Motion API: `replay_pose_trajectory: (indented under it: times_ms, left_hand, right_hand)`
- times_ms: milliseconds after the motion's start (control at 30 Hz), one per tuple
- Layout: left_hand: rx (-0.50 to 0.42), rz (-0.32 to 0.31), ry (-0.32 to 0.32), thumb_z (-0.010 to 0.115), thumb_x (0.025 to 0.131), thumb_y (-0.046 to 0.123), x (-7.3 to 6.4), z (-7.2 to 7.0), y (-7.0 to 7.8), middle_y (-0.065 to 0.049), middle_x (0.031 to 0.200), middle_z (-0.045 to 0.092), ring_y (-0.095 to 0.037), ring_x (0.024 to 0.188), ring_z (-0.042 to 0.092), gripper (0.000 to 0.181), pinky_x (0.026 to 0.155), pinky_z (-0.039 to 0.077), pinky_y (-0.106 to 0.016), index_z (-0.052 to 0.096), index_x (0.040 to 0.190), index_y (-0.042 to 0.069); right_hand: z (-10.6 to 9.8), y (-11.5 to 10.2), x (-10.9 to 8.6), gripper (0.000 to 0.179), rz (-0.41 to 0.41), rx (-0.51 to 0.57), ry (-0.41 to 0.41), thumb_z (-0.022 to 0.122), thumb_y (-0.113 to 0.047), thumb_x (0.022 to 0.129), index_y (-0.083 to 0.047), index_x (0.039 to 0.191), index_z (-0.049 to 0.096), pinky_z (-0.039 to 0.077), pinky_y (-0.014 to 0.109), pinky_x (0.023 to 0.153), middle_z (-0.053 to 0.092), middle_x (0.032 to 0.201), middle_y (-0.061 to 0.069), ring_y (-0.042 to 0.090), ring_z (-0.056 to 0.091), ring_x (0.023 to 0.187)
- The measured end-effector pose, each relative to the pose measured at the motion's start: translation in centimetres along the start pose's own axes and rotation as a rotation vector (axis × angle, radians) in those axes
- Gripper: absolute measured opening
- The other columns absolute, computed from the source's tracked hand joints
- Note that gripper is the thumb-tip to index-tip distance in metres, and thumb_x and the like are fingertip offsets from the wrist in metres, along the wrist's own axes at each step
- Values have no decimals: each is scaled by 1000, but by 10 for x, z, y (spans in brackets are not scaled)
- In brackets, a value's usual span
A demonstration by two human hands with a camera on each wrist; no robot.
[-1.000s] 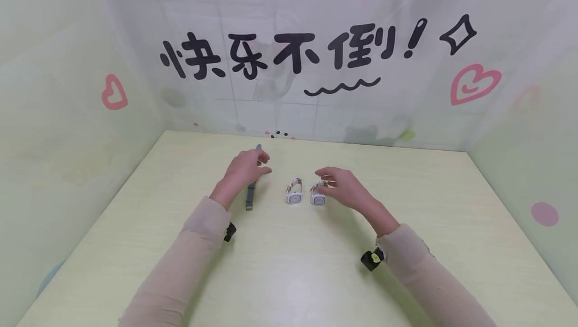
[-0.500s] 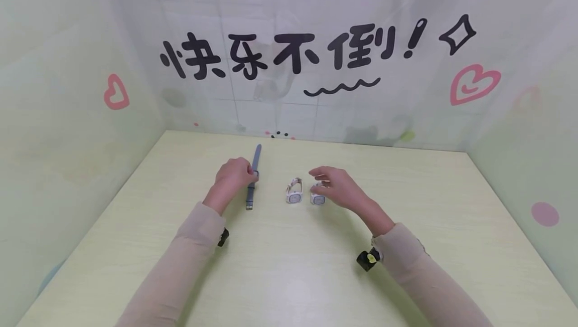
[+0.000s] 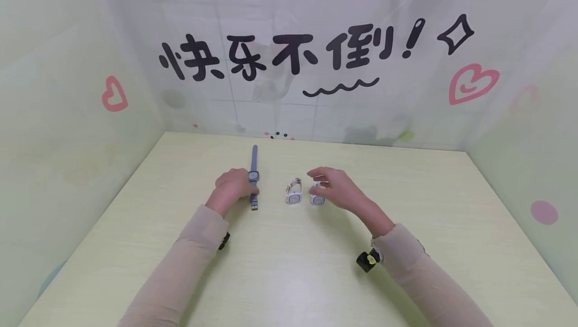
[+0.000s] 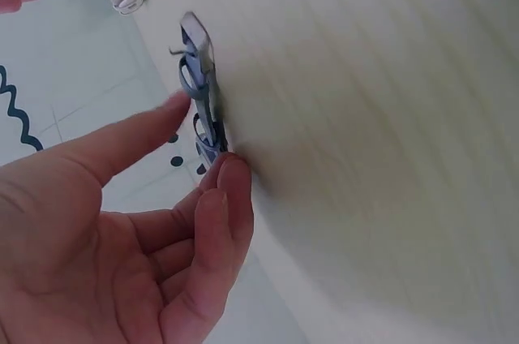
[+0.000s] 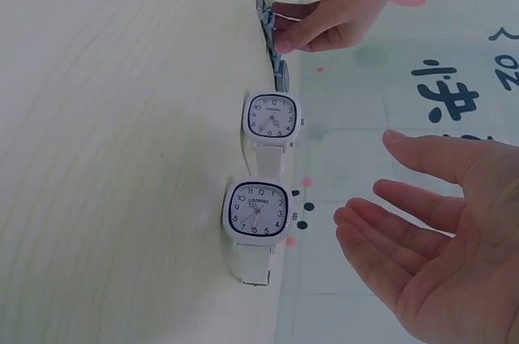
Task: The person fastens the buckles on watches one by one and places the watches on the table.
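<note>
One printed backdrop (image 3: 194,111) rises behind the pale table (image 3: 293,252). The left hand (image 3: 232,185) pinches the strap of the blue watch (image 3: 254,176) with thumb and fingers, between dial and buckle. The right hand (image 3: 341,188) is released, fingers relaxed, near the right white watch (image 3: 317,200) and apart from it. The blue watch lies extended on the table, dial up, left of the left white watch (image 3: 294,198). Both white watches have looped straps.

Left sleeve (image 3: 173,272) at lower left of the frame, right sleeve (image 3: 431,272) at lower right: both long, pale beige, softly creased. Small black blocks (image 3: 224,240) show at the wrists, the right one bearing a yellow patch (image 3: 372,259). Both hands (image 3: 340,187) are bare.
</note>
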State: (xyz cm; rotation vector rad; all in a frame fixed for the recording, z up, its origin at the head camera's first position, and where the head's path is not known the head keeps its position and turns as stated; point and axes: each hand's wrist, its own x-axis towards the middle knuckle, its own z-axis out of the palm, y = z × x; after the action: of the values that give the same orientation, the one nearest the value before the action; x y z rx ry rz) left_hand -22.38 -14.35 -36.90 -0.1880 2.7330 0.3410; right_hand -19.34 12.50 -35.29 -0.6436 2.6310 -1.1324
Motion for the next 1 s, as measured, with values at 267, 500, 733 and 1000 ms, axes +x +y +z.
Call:
replay_pose_trajectory:
  times_ms: [267,500,733,1000]
  left_hand:
    - [-17,-2,-23,66,90,22,6,2,-1,-6,74,58,-15,60,50,21,54,38,-25,62,91,2]
    - [-148,74,-1,65,91,18,11,4,-11,0,66,51,-13,58,47,18,52,39,-24,59,77,8]
    - [-307,220,100,65,90,7,7,-3,-12,-11,97,69,-20,80,59,18,66,48,-24,68,107,3]
    - [-353,318,226,64,93,7,-4,-16,-5,-13,106,73,-23,86,63,25,67,45,-24,71,117,4]
  right_hand:
    - [1,1,-1,44,-15,1,5,65,-10,95,6,134,55,48,49,107,58,138,24,38,58,128]
    - [0,3,-3,43,-26,7,10,65,-10,95,7,133,56,49,48,107,59,136,25,38,59,127]
    - [-1,3,-4,43,-16,0,15,66,-12,95,6,133,56,49,48,106,60,136,25,37,60,126]
    - [0,3,-5,41,-16,23,27,65,-11,95,5,132,57,49,46,107,61,135,24,36,60,126]
